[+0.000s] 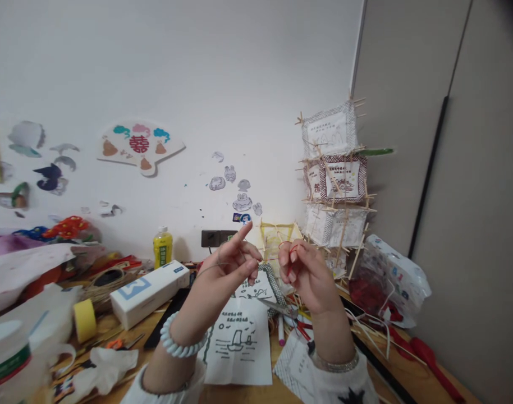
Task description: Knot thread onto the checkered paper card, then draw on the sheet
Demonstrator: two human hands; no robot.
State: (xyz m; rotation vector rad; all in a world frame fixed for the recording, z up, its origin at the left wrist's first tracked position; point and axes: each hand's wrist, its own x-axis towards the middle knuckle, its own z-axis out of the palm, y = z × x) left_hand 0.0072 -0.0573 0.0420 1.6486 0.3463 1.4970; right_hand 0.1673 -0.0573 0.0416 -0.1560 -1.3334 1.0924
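Note:
A thin red thread point(270, 259) stretches across the short gap between my two hands, above the table. The fingertips of my left hand point(229, 269) pinch one end, while its index finger points up. Thread is looped around the fingers of my right hand point(313, 275), which are curled and pinched on it. A thin dark strand crosses the back of my left hand. Below the hands lies a white sheet with a drawn sailing boat point(243, 348). Scissors point(277, 307) with open blades rest near my right wrist, partly hidden by the hand.
A tall stick-framed paper lantern tower point(343, 182) stands at the right against the wall. On the left are a white box point(150, 294), a yellow tape roll point(84, 321), a yellow bottle point(163, 247) and a plastic tub point(6, 359). A plastic bag point(393, 280) sits right.

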